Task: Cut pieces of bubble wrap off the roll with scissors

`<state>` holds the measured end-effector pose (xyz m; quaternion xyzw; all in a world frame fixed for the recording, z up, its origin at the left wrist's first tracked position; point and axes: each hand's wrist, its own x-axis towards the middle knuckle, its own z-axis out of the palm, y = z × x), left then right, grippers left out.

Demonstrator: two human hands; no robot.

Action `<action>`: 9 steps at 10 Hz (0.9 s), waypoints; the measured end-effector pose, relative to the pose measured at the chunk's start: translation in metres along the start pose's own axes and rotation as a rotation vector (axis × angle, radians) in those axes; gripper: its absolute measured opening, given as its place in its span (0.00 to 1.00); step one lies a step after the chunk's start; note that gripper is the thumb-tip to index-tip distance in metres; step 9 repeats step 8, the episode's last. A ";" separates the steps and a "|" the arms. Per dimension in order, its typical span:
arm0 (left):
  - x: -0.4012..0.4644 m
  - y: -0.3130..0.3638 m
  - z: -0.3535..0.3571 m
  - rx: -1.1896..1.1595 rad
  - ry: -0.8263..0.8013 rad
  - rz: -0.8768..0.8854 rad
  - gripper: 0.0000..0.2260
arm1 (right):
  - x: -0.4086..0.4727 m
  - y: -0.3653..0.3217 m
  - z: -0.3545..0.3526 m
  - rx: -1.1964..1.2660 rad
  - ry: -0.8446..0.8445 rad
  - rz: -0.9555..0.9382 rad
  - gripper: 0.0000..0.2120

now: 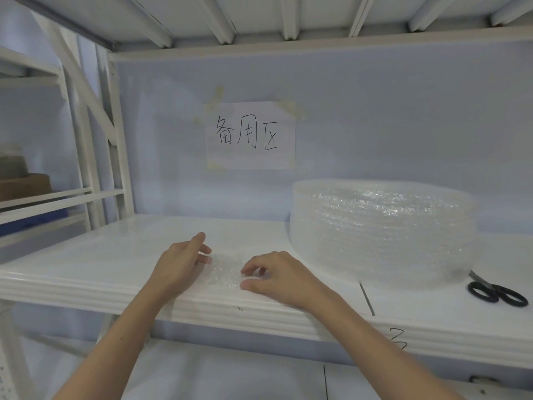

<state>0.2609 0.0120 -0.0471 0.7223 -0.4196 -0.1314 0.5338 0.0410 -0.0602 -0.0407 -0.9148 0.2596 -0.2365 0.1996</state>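
Lying flat on the shelf (86,264), a cut piece of bubble wrap (226,269) is touched by the left hand (178,262) and right hand (277,277), fingers loosely curled, nothing gripped. The roll (380,229) is seen at 2 o'clock of the hands, the scissors (494,293) at 3 o'clock.

A clear, glossy roll of bubble wrap (382,232), dimpled all over with small bubbles, sits toward the right end of a white shelf (115,255). Near the front edge lies a cut piece of bubble wrap (226,269), transparent with the same dotted texture. Black-handled scissors (497,293) lie at the shelf's right edge. On the pale lavender-blue back wall (403,125), a white paper sign (250,136) carries black handwritten characters, fixed with yellowed tape.
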 end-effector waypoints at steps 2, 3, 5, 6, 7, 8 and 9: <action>-0.001 0.001 0.001 0.008 -0.003 0.002 0.21 | 0.001 0.001 0.000 -0.014 0.003 -0.001 0.16; -0.002 0.002 0.000 0.007 -0.013 0.004 0.21 | 0.001 0.000 0.000 -0.020 0.010 0.000 0.17; -0.001 0.000 0.000 0.003 -0.025 0.007 0.21 | 0.000 0.000 0.001 -0.024 0.009 0.004 0.16; -0.001 0.001 0.000 0.006 -0.027 0.011 0.21 | 0.000 0.000 0.000 -0.021 0.005 0.014 0.16; 0.001 -0.001 0.001 0.009 -0.012 0.028 0.21 | -0.003 -0.003 -0.002 -0.051 0.025 0.005 0.16; -0.001 -0.002 -0.002 -0.028 0.057 0.006 0.20 | -0.003 -0.005 -0.002 -0.070 0.266 -0.031 0.12; -0.001 -0.002 -0.002 -0.028 0.057 0.006 0.20 | -0.003 -0.005 -0.002 -0.070 0.266 -0.031 0.12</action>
